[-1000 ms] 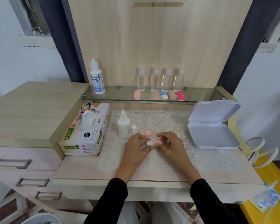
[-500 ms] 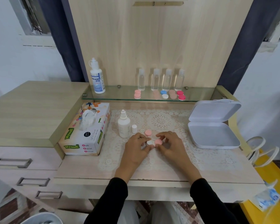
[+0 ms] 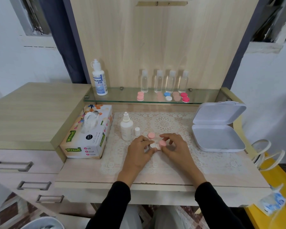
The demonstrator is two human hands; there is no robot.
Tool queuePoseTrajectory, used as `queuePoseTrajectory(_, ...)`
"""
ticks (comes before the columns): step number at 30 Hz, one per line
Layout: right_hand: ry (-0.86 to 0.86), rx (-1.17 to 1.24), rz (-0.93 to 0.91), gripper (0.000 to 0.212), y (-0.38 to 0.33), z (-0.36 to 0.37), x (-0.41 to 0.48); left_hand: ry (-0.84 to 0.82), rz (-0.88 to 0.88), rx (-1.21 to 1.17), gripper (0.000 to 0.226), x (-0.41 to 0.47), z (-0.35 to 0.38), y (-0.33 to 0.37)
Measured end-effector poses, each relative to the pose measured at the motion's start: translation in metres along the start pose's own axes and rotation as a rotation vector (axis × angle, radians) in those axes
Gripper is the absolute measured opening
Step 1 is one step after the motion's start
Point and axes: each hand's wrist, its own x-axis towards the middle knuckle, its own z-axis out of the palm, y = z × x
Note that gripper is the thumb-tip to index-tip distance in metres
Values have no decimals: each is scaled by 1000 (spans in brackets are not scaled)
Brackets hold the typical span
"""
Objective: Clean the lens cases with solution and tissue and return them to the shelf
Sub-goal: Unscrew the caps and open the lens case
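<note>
Nothing much shifted, left grip (image 3: 138,152) still pinching case (image 3: 156,145) by its white end, right grip (image 3: 176,150) pinching its pink cap (image 3: 162,143), case lying left-to-right on bench (image 3: 155,178), tissue box (image 3: 87,134) reads Mysoft, shelf (image 3: 122,97) bottle (image 3: 99,80) Dream Eye

A pale wood panel (image 3: 155,47) rises at centre frame, flanked by dark curtains (image 3: 66,38) and white walls (image 3: 10,68). A window (image 3: 35,15) sits upper left; drawers (image 3: 40,164) and patterned floor tiles (image 3: 8,210) fill the lower left.
</note>
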Motion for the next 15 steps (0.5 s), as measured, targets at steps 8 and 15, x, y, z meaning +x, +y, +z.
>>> queuePoseTrajectory(8, 73, 243, 261, 15, 7, -6, 13, -5, -10, 1, 32, -1, 0, -1)
queuePoseTrajectory(15, 93, 43, 331, 7, 8, 0, 28, -12, -12, 2, 32, 0, -1, -1)
